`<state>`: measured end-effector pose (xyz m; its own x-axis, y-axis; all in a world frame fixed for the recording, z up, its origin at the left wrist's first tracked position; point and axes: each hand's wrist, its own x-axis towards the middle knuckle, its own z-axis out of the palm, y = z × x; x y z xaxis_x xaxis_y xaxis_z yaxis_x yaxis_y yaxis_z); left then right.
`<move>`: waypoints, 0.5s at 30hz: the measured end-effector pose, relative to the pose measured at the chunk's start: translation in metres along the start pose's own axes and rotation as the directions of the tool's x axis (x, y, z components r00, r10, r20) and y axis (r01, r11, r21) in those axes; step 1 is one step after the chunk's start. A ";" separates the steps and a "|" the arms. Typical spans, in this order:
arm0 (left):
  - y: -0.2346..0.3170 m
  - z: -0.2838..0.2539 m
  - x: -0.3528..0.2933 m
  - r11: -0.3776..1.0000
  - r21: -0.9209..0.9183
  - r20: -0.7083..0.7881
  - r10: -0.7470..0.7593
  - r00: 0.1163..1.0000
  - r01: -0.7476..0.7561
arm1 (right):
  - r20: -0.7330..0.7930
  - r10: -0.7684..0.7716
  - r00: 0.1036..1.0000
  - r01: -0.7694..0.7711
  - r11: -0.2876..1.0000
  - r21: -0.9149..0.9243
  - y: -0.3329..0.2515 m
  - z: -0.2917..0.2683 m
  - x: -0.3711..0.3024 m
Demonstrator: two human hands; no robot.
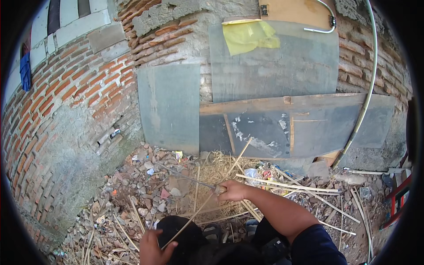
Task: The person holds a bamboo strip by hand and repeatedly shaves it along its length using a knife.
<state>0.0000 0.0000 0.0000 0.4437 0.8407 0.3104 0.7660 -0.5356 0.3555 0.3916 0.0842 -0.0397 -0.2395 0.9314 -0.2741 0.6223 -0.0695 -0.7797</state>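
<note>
My landmark is the heap of pale shavings (216, 167) on the ground before me. My right hand (232, 191) is over its near edge, fingers closed firmly round the wooden handle of a long-bladed knife (185, 176). The blade reaches across the heap's left part, its tip out over the rubble (152, 176) on that side. My left hand (152, 247) is well to the near left of the heap, thumb and fingers pinching the lower end of a thin pale strip (194, 215). That strip slants up over my dark trouser leg (170, 225) to the heap's near edge, where its far end looks to meet the knife close to the handle; I cannot tell whether the edge is biting.

To work this well, I judge I should hold the strip taut and straight, lay the blade at a shallow angle, and let the stroke run evenly, not force it. The strip looks slender enough to bend or split off line under a heavy push. My left fingers and knee should keep clear of the edge's path. More loose strips (287, 184) lie right of the heap.
</note>
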 end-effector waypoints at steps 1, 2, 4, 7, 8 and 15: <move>-0.018 0.010 -0.017 0.998 0.051 0.059 -0.050 0.997 0.046 | -0.004 -0.048 0.999 0.048 0.999 0.021 -0.005 -0.001 -0.002; -0.025 0.016 -0.030 0.998 0.048 0.057 -0.042 0.997 0.039 | -0.008 -0.093 0.996 0.093 0.995 0.046 -0.007 0.000 -0.002; -0.015 0.022 -0.053 0.935 0.123 0.258 -0.353 0.899 0.331 | -0.003 -0.086 0.996 0.085 0.988 0.130 0.006 -0.003 -0.002; -0.014 0.030 -0.064 0.899 0.005 0.217 -0.428 0.878 0.437 | -0.018 -0.059 0.998 0.062 0.981 0.187 0.005 -0.001 0.000; -0.016 0.027 -0.066 0.921 0.080 0.179 -0.390 0.903 0.382 | -0.044 -0.036 0.998 0.042 0.989 0.145 0.002 0.002 0.000; -0.019 0.000 -0.041 0.911 -0.001 0.216 -0.403 0.889 0.413 | -0.047 -0.085 0.995 0.091 0.984 0.151 0.016 0.011 0.007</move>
<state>-0.0325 -0.0243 -0.0193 0.1868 0.9807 -0.0578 0.8806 -0.1410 0.4525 0.3917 0.0861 -0.0602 -0.2560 0.9497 -0.1804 0.4782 -0.0378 -0.8774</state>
